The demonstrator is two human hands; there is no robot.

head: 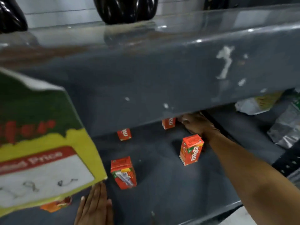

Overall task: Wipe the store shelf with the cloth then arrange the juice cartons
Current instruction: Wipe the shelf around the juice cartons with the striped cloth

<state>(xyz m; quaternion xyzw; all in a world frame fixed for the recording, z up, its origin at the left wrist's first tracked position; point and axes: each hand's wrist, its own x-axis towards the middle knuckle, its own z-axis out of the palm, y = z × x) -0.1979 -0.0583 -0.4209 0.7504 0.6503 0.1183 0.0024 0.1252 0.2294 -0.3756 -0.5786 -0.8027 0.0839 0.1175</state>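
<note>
Several orange-red juice cartons stand scattered on the dark grey lower shelf (162, 192): one at the front (123, 172), one to the right (191, 150), and two further back (124, 134) (168, 123). Another carton (56, 205) is mostly hidden behind a sign. My right hand (196, 124) reaches far back under the upper shelf, just right of the rear carton; its fingers are partly hidden by the shelf edge. My left hand (95, 205) lies flat on the shelf's front, holding nothing. No cloth is visible.
The upper shelf's thick grey front lip (146, 78) overhangs the cartons. A green and yellow price sign (40, 143) blocks the left foreground. Black glossy objects (126, 8) sit on the top shelf. Foil and plastic packets (285, 127) lie to the right.
</note>
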